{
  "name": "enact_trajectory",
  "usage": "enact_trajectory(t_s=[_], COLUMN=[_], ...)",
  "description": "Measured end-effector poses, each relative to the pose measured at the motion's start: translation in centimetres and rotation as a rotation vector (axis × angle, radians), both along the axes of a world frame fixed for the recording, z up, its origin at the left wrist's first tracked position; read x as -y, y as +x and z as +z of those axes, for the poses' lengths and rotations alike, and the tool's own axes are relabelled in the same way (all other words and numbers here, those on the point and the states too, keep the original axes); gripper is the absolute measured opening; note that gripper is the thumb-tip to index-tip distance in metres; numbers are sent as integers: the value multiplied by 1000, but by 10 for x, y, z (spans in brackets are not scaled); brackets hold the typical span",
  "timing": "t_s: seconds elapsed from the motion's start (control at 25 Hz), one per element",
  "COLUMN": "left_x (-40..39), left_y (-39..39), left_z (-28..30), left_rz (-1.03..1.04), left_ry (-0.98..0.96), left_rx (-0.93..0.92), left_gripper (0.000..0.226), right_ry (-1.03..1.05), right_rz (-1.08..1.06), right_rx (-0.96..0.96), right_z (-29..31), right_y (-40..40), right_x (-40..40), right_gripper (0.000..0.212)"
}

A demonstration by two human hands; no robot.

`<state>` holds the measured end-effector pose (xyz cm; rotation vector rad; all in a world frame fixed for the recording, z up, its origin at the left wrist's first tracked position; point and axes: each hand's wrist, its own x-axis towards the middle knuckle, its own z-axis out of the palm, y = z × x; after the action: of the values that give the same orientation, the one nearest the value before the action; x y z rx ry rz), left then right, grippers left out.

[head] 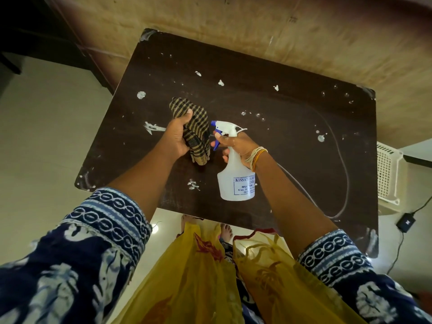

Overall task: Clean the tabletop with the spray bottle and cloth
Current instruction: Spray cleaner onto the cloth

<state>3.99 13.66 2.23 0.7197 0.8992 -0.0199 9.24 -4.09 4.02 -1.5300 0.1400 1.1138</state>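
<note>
The spray bottle (236, 174) hangs above the near middle of the dark tabletop (292, 136), nozzle aimed at the cloth. The right hand (236, 146) grips its neck, fingers curled round it with one on the blue trigger; the wrist covers part of the label. Just beside the nozzle, the striped cloth (198, 129) is bunched in the left hand (177, 134), fingers and thumb wrapped around it. Whether the cloth's lower end touches the tabletop is unclear. White splatters (141, 95) dot the tabletop around the bottle.
</note>
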Motion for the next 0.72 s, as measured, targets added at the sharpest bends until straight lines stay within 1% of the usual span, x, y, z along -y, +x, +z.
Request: enact_trajectory(t_s=[0.16,0.28,0.4,0.56,0.72], left_x=[-1,0,0,1,1], left_y=[4,6,7,9,9], left_z=[3,8,10,12,14], left_rz=[-6,-5,5,10,14], left_ry=[7,2,-4,-23,-19], left_rx=[25,37,47,57,44], left_gripper=[43,43,45,41,39], right_ry=[-21,5,12,-28,-45], right_rz=[45,47,102,17,23], right_rx=[16,20,30,40,58], right_z=[1,2,3,-2,0], right_y=[3,4,5,7,8], right_x=[3,4,3,-2,1], right_gripper=[30,34,34,40,38])
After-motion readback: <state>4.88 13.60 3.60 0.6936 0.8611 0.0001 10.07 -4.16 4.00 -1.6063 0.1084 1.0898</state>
